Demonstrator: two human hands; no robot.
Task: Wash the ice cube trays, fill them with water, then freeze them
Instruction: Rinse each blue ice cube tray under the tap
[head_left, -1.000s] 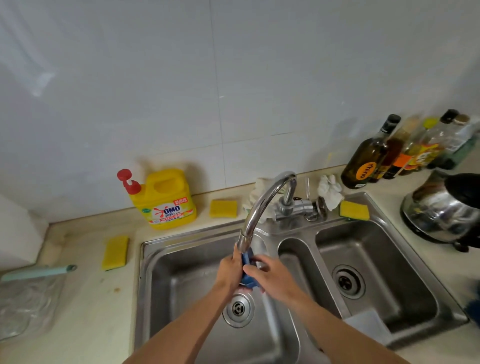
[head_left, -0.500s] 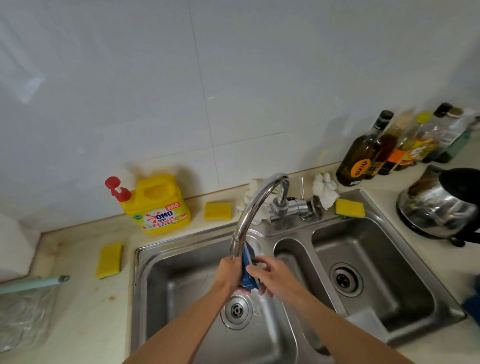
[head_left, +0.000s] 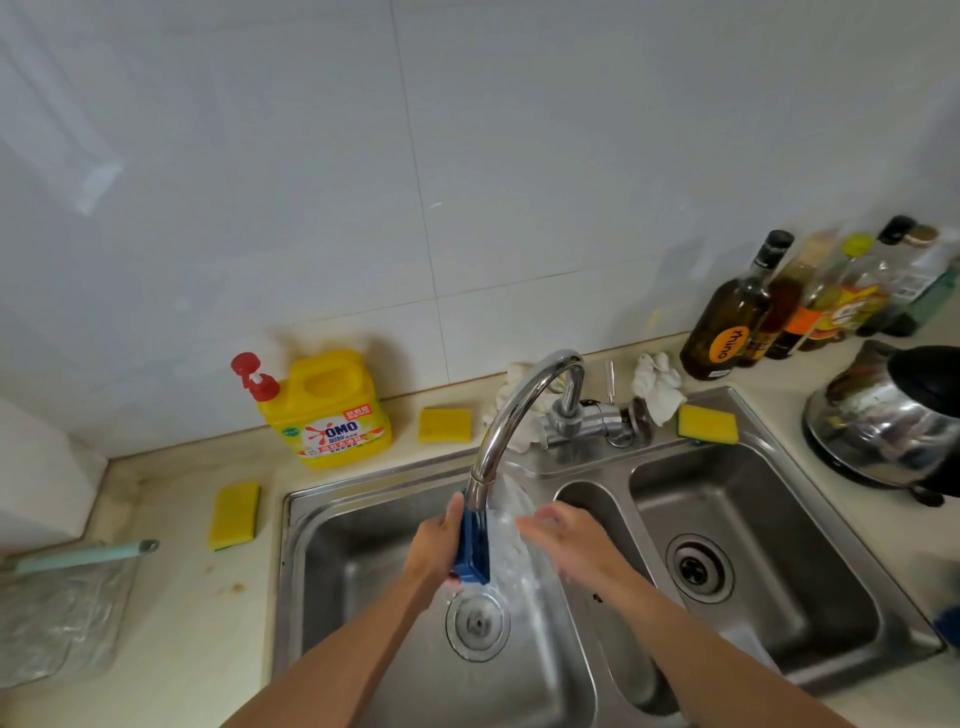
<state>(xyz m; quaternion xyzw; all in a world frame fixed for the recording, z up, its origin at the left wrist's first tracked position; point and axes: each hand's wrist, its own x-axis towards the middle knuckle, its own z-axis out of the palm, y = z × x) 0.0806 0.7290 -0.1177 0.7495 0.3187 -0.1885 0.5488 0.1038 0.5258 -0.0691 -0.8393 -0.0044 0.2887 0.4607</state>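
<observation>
**Blue tray under the running tap**

Head view: the left hand (head_left: 435, 546) grips a blue ice cube tray (head_left: 474, 550) on its edge, fingers curled round it. The tray is directly under the spout of the faucet (head_left: 519, 410), above the left basin (head_left: 353, 571) of the steel sink. Water fans off the tray and falls toward the drain strainer (head_left: 477, 622). The right hand (head_left: 566, 540), blurred, is just beside the stream, fingers straight and spread, holding nothing. Behind the sink stands a yellow detergent jug (head_left: 332, 415), its opaque plastic hiding its contents. At the back right, bottles (head_left: 727, 317) hold dark and amber liquids, near a steel kettle (head_left: 883, 421).
</observation>
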